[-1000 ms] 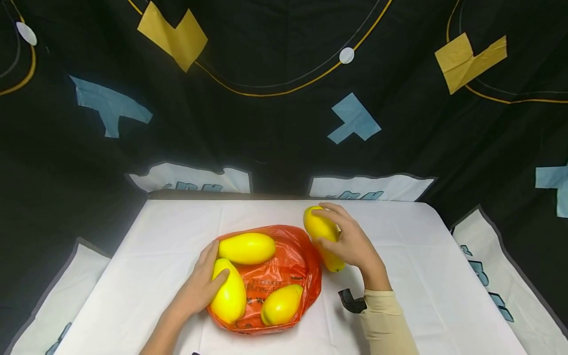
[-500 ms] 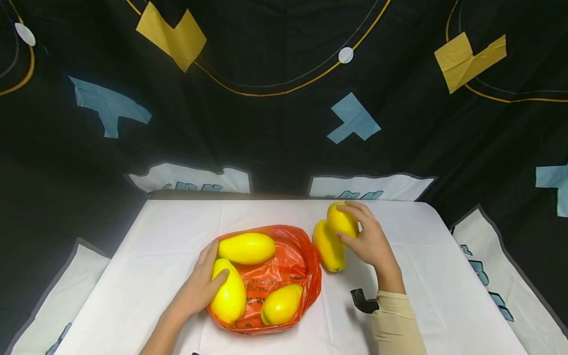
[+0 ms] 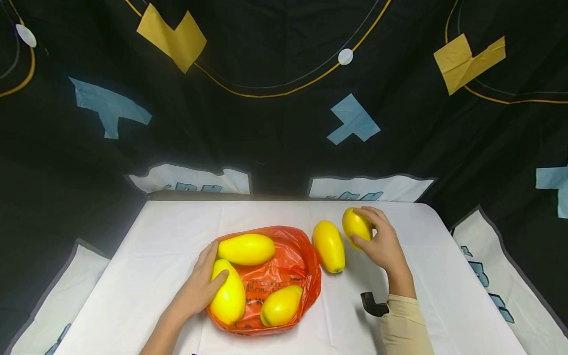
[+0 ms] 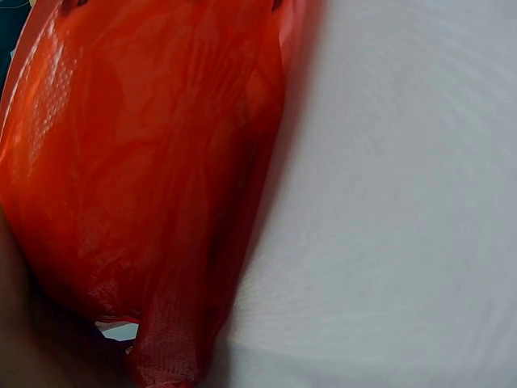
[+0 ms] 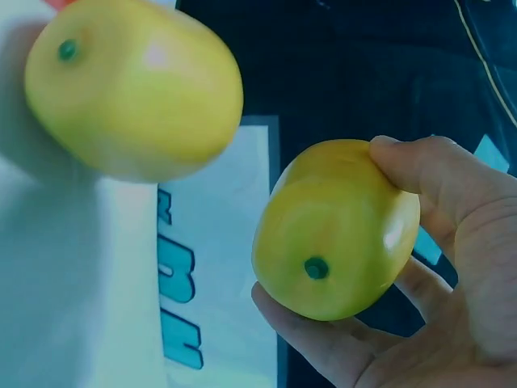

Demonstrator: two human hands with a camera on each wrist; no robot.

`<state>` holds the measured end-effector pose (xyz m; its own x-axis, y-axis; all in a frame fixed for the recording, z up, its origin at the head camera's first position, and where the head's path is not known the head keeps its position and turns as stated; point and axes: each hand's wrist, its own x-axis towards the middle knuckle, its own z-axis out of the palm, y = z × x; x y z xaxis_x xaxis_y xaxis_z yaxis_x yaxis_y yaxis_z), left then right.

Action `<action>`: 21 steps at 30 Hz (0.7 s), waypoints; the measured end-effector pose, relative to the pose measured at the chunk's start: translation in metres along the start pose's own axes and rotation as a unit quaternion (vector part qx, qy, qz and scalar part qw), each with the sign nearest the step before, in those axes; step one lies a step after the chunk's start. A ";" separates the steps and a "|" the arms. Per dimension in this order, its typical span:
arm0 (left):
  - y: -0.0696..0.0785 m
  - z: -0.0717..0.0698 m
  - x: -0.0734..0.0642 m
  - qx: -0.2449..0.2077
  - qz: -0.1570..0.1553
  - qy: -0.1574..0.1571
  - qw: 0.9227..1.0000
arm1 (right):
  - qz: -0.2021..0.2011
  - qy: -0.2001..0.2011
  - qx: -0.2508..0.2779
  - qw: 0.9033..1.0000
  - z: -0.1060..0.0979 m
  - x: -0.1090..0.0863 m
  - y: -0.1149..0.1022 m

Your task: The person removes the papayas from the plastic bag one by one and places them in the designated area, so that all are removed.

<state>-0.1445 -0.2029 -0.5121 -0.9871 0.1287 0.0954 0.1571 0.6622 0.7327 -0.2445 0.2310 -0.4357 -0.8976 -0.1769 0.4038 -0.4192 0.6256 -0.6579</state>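
Mango-like yellow fruit (image 3: 355,227), pinched between thumb and fingers of the right hand (image 3: 384,244), looks firm and smooth, so probably slippery; its broad middle suits holding. The left hand (image 3: 200,281) grips the red plastic bag (image 3: 314,276) on the white counter (image 3: 448,281); a black cloth backdrop (image 3: 266,138) hangs beyond both hands.
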 end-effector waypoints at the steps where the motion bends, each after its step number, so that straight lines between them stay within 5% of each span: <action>1: 0.000 0.000 0.000 0.000 0.000 0.000 1.000 | 0.006 -0.001 -0.001 1.000 0.000 -0.001 0.002; 21: 0.003 -0.001 0.000 0.003 -0.001 0.002 1.000 | 0.113 -0.061 -0.004 0.992 0.016 -0.024 0.055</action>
<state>-0.1438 -0.2018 -0.5095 -0.9874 0.1247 0.0973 0.1561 0.6674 0.7281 -0.2479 0.2578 -0.4917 -0.9784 -0.1215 0.1672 -0.2052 0.6655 -0.7176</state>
